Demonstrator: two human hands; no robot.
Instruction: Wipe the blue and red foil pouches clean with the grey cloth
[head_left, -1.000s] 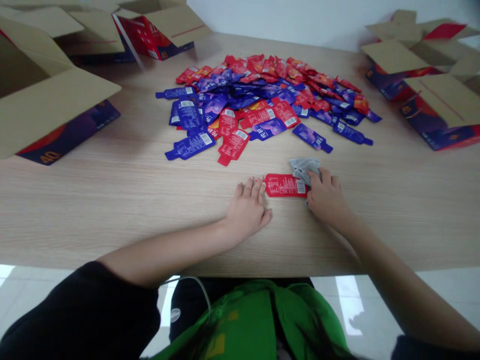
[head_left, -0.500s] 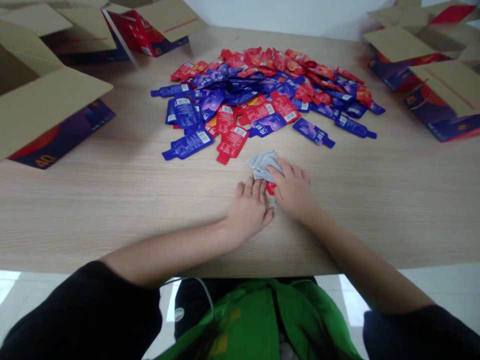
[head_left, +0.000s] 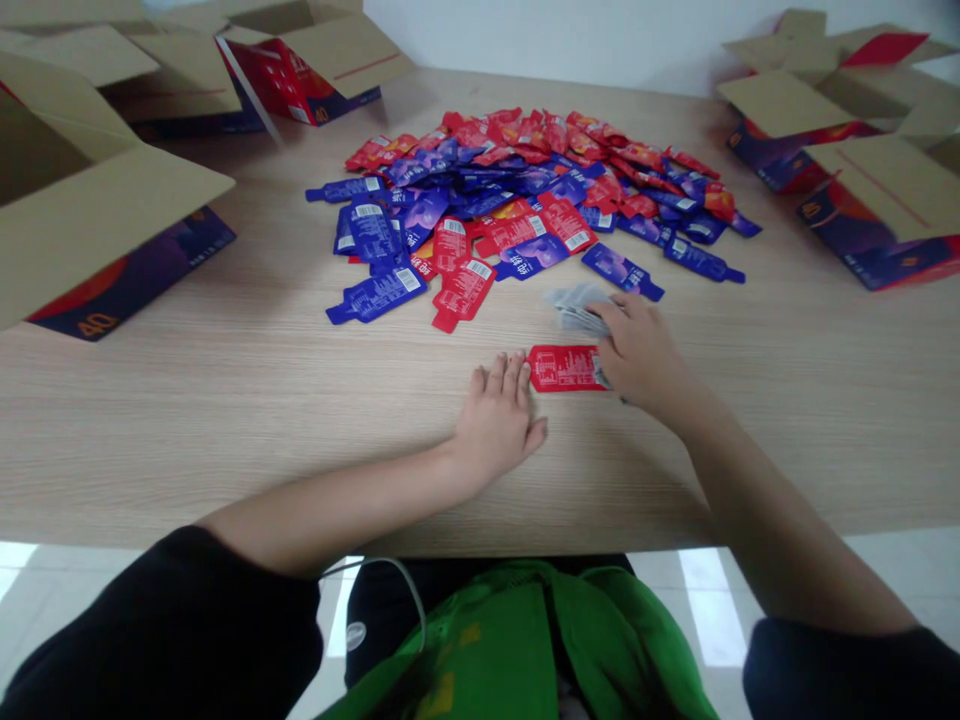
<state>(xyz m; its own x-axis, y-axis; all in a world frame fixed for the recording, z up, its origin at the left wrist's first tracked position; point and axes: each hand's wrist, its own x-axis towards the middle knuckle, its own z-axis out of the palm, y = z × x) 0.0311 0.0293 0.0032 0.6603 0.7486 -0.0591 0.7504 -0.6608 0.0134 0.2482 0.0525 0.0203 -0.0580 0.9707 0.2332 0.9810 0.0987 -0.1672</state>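
Note:
A red sachet (head_left: 566, 369) lies flat on the table, its printed back up and its narrow neck pointing left. The fingertips of my left hand (head_left: 499, 415) rest on that neck, the fingers stretched out and the palm down. Bunched under my right hand (head_left: 645, 350) is a grey-white striped cloth (head_left: 581, 306), gripped by the curled fingers. This hand covers the sachet's right end, and some of the cloth shows there too. Just beyond lie a blue sachet (head_left: 622, 271) and another red sachet (head_left: 465, 290).
A wide heap of red and blue sachets (head_left: 495, 180) spreads across the back of the wooden table (head_left: 225, 430). Open cardboard boxes stand at the left (head_left: 135, 270), the back left (head_left: 330, 80) and the right (head_left: 870, 235). A white wall (head_left: 562, 45) rises behind.
My right hand has slid to the right with the cloth along the red sachet, uncovering most of its printed back. My left hand has stayed in place.

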